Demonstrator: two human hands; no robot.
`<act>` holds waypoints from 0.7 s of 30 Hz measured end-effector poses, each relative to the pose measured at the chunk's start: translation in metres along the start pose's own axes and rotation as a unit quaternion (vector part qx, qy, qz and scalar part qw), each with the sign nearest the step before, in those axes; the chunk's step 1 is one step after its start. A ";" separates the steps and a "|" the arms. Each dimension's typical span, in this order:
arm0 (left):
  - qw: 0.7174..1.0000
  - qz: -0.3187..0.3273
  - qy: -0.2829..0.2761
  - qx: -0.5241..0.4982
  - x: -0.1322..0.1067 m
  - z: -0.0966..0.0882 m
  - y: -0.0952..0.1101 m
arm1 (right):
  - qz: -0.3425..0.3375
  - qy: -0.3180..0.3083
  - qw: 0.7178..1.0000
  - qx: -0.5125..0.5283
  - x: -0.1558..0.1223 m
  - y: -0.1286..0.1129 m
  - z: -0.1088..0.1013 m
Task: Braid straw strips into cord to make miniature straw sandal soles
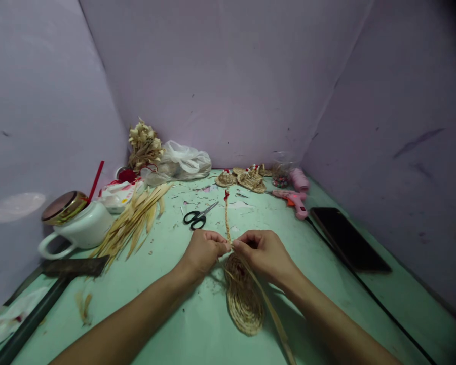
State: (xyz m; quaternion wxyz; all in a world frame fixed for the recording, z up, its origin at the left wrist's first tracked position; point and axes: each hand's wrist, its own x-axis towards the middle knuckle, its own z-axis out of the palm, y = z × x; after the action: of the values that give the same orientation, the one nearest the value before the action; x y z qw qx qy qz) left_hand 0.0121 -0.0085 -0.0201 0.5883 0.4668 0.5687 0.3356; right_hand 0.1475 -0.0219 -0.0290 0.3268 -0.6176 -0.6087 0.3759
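Note:
My left hand (207, 251) pinches the near end of a thin straw braid (227, 220) between thumb and finger. Facing it, my right hand (264, 253) is closed on the same end of the braid. A long dry husk strip (275, 317) trails from my right hand toward the front edge. The braid runs straight away over the table, and a red tie (226, 195) marks its far end. Below my hands lies a coiled straw sole (245, 306), partly covered by my fingers and the strip. Black-handled scissors (199, 217) lie just beyond my left hand.
At left are loose dry husks (137, 218), a white mug (85, 225) with a gold-rimmed lid and a hammer (74, 266). Finished straw slippers (251, 179) and a plastic bag (186, 159) stand at the back. A pink glue gun (294, 200) and black phone (347, 238) lie right.

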 end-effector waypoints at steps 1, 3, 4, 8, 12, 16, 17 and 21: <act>1.000 -0.004 0.013 -0.001 0.000 0.001 -0.001 | 0.018 0.001 1.000 -0.002 0.000 -0.001 -0.001; 0.999 -0.017 0.038 -0.016 0.001 0.004 -0.003 | 0.028 0.007 0.999 -0.013 -0.004 -0.004 0.000; 0.998 -0.024 0.046 -0.027 0.001 0.006 -0.003 | 0.018 0.007 1.000 -0.023 -0.007 -0.006 0.001; 0.994 -0.055 0.039 -0.086 0.004 0.007 -0.006 | -0.112 0.017 0.983 -0.143 -0.023 -0.011 0.011; 0.974 -0.145 -0.010 -0.174 0.008 0.000 -0.008 | -0.198 -0.009 0.933 -0.299 -0.030 -0.008 0.022; 0.967 -0.158 -0.023 -0.201 0.008 -0.002 -0.010 | -0.210 -0.033 0.910 -0.355 -0.029 -0.006 0.025; 0.972 -0.144 -0.024 -0.186 0.008 -0.001 -0.011 | -0.220 -0.037 0.908 -0.355 -0.029 -0.006 0.024; 0.994 -0.058 0.010 -0.091 0.007 0.001 -0.010 | -0.219 -0.027 0.943 -0.249 -0.030 -0.010 0.013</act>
State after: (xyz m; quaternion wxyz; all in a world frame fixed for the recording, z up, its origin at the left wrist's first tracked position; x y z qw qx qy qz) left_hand 0.0130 -0.0059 -0.0322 0.6407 0.3742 0.5680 0.3560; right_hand 0.1323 -0.0516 -0.0253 0.2202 -0.5202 -0.8119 0.1474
